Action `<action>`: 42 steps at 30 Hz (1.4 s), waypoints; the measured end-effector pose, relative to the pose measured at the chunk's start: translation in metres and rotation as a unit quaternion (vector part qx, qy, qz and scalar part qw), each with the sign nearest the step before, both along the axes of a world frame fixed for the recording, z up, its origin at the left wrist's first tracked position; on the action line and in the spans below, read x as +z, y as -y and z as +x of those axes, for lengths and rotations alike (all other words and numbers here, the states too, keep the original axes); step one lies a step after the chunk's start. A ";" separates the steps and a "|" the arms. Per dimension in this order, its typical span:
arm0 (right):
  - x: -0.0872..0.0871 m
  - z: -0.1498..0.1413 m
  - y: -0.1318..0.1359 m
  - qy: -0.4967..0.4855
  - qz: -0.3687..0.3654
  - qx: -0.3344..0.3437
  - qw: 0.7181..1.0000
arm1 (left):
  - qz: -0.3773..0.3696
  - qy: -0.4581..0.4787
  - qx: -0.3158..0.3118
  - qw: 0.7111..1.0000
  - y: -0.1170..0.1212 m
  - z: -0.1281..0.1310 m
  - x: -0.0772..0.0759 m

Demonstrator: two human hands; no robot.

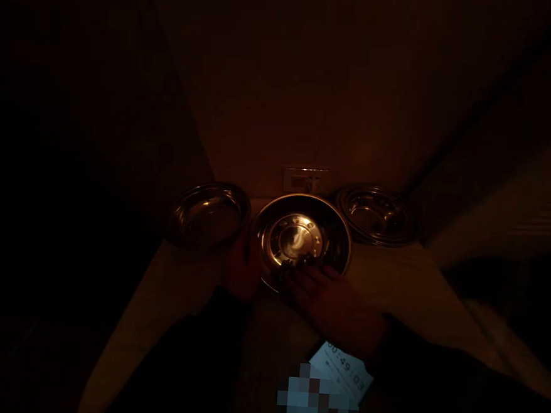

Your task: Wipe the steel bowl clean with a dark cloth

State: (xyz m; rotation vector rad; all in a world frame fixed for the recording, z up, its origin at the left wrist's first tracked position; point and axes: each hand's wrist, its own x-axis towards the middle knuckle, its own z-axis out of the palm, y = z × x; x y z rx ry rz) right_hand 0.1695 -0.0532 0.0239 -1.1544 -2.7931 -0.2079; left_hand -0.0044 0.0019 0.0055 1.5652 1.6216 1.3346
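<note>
A shiny steel basin sits in the middle of the wooden tabletop, its ringed bottom catching the light. My left hand is at the basin's near left rim, fingers closed against its edge, though the dimness hides their exact hold. Over the near right rim reaches my right hand, fingers stretched out and slightly apart into the basin. Small dark, faintly green pieces lie by its fingertips; their kind is too dark to make out.
Another steel basin stands to the left, and a stack of steel basins to the right. A wall socket is behind the middle one. Under my right forearm a lit phone shows a timer. The tabletop meets a wall at the back.
</note>
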 end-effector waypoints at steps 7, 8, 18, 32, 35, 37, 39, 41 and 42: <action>0.010 0.030 -0.004 0.067 0.018 0.036 0.997 | 0.006 0.023 -0.009 1.000 -0.001 -0.001 -0.001; 0.009 0.027 -0.004 0.063 0.020 0.038 0.997 | 0.003 0.034 -0.010 0.999 -0.001 0.000 0.000; -0.003 -0.024 -0.005 -0.019 0.018 0.009 1.000 | -0.064 0.091 0.042 0.993 -0.003 0.002 0.011; 0.003 -0.025 -0.002 -0.043 -0.005 -0.008 0.999 | -0.039 0.064 -0.011 0.997 -0.003 -0.001 -0.003; 0.012 0.004 -0.001 -0.021 -0.012 0.019 1.000 | -0.054 0.057 -0.026 0.997 -0.006 -0.007 -0.004; 0.019 0.029 -0.006 0.006 -0.010 0.041 0.999 | -0.064 0.058 -0.040 0.995 -0.008 -0.010 -0.003; 0.024 0.051 -0.013 0.023 0.006 0.055 0.998 | -0.085 0.064 -0.058 0.993 -0.009 -0.012 0.000; 0.026 0.063 -0.018 0.027 0.019 0.067 0.997 | -0.110 0.068 -0.057 0.990 -0.010 -0.012 0.004; 0.025 0.064 -0.018 0.024 0.021 0.066 0.997 | -0.118 0.070 -0.046 0.989 -0.010 -0.011 0.006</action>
